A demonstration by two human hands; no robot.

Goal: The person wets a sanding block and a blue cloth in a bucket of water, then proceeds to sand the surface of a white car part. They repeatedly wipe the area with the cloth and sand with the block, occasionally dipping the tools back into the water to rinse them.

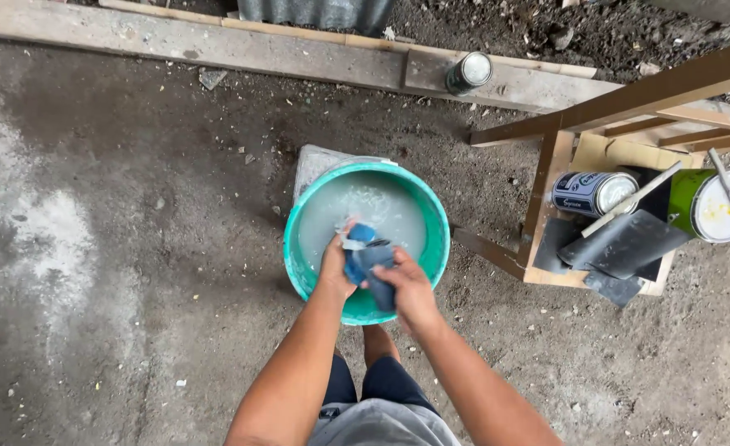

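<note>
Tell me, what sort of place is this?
Probably an outdoor yard used for painting or woodwork: bare dirt ground, paint cans on a wooden frame, and a green bucket where both hands wash a blue cloth.

Dirt floor [117,272], teal bucket [439,239], wooden plank [216,45], can [469,73]

Even, soft daylight, no hard shadows; slight motion blur on both hands [381,268], mild wide-angle bend toward 2 o'clock edge.

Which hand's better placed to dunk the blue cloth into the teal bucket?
Left, probably. The left hand grips the blue cloth over the water in the teal bucket; the right hand holds it above the near rim.
</note>
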